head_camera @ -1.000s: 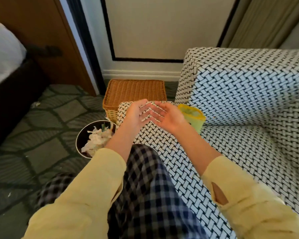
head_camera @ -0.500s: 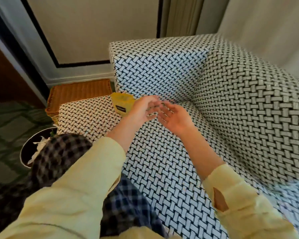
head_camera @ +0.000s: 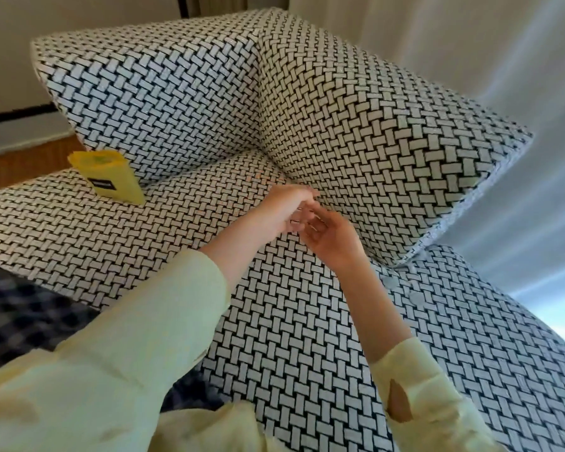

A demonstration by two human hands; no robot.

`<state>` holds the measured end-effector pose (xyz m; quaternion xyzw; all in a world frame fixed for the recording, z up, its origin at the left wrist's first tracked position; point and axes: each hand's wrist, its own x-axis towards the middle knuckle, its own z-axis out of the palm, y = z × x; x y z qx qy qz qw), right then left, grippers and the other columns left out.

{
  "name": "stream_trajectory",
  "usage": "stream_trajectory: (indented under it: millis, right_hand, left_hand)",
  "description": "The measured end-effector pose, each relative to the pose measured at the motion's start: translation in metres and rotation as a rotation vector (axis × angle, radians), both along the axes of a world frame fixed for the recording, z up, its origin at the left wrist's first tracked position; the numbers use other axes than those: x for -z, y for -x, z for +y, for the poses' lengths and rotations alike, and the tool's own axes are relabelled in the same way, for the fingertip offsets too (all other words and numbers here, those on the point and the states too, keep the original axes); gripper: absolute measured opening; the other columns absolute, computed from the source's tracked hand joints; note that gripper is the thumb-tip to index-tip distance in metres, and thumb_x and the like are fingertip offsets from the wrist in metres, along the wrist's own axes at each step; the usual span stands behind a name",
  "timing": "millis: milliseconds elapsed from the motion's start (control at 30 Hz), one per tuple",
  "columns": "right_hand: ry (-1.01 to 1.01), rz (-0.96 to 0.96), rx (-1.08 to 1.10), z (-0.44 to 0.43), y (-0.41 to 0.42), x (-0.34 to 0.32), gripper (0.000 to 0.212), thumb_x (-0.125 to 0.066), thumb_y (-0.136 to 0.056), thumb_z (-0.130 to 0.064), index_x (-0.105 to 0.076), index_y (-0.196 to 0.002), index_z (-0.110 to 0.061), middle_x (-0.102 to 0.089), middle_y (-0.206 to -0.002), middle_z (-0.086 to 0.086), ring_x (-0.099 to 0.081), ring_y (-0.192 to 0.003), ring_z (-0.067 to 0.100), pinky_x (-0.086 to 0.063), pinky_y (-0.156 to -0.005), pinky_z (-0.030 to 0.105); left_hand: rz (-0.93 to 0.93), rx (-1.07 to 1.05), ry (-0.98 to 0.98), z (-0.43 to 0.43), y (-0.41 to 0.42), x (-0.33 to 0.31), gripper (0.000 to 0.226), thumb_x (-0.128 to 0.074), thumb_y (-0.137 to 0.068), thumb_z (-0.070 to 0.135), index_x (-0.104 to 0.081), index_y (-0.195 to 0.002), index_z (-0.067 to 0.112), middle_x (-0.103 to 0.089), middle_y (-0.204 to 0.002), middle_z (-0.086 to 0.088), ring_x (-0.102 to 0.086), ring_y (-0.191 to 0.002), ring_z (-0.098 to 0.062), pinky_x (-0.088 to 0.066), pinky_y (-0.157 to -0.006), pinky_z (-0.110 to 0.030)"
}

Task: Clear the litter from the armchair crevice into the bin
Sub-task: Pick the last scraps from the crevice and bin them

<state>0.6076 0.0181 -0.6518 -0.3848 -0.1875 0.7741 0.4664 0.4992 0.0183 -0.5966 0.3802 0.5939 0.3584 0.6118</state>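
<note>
Both hands meet over the armchair [head_camera: 356, 119] seat, close by its back crevice. The right hand [head_camera: 331, 238] lies cupped, palm up, fingers relaxed. The left hand [head_camera: 282, 212] dips its fingertips toward it, and I cannot tell whether they pinch anything. The yellow packet [head_camera: 111, 177] stands at ten o'clock from them, well apart, by the armrest crevice.

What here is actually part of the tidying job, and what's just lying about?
Part of the job: armchair; yellow packet by the arm crevice, likely litter; orange crumbs near the back corner; left hand and right hand, both by that corner. The bin is out of view.

Just there: curtain; wall; checked trousers.
</note>
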Motion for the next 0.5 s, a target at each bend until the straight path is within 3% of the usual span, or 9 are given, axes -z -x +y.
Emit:
stream_trajectory:
  millis: [100, 200, 333, 433, 500]
  right_hand:
    - [-0.045, -0.179, -0.002, -0.011, -0.039, 0.006, 0.025, -0.037, -0.095, -0.007, -0.061, -0.099, -0.005, -0.06, -0.085, 0.006, -0.056, -0.078, 0.017, -0.047, -0.07, 0.025]
    - [-0.082, -0.492, -0.038, -0.024, -0.072, 0.006, 0.018, -0.046, -0.09, 0.002, -0.063, -0.092, -0.004, -0.06, -0.079, 0.007, -0.054, -0.068, 0.014, -0.048, -0.062, 0.019]
    - [-0.149, -0.753, -0.038, -0.04, -0.106, 0.014, 0.022, -0.054, -0.086, 0.006, -0.065, -0.077, -0.011, -0.059, -0.07, 0.007, -0.051, -0.055, 0.012, -0.047, -0.051, 0.016]
    - [-0.212, -0.827, -0.016, -0.047, -0.127, 0.02, 0.021, -0.056, -0.085, 0.004, -0.066, -0.078, -0.013, -0.057, -0.066, 0.006, -0.05, -0.053, 0.012, -0.044, -0.05, 0.017]
    - [-0.209, -0.767, 0.008, -0.051, -0.139, 0.025, 0.017, -0.056, -0.085, 0.004, -0.066, -0.083, -0.01, -0.059, -0.064, 0.004, -0.052, -0.051, 0.01, -0.042, -0.046, 0.015]
  left_hand:
    - [0.071, 0.03, 0.019, -0.002, -0.025, 0.009, 0.024, -0.048, -0.088, -0.001, -0.06, -0.081, 0.019, -0.061, -0.082, 0.001, -0.056, -0.068, -0.009, -0.049, -0.068, -0.022]
    - [0.127, 0.03, 0.037, -0.005, -0.04, 0.021, 0.024, -0.048, -0.088, -0.002, -0.06, -0.082, 0.017, -0.062, -0.081, 0.001, -0.056, -0.066, -0.008, -0.049, -0.067, -0.021]
    - [0.217, 0.098, 0.056, -0.015, -0.064, 0.035, 0.024, -0.049, -0.087, -0.004, -0.06, -0.079, 0.016, -0.061, -0.083, 0.0, -0.056, -0.069, -0.009, -0.05, -0.068, -0.02]
    - [0.312, 0.23, 0.026, -0.021, -0.088, 0.038, 0.022, -0.052, -0.085, -0.003, -0.061, -0.079, 0.016, -0.059, -0.082, 0.001, -0.056, -0.072, -0.008, -0.051, -0.059, -0.013]
    - [0.408, 0.317, -0.019, -0.022, -0.105, 0.039, 0.021, -0.052, -0.085, -0.002, -0.065, -0.088, 0.013, -0.058, -0.08, 0.003, -0.056, -0.074, -0.008, -0.051, -0.065, -0.015]
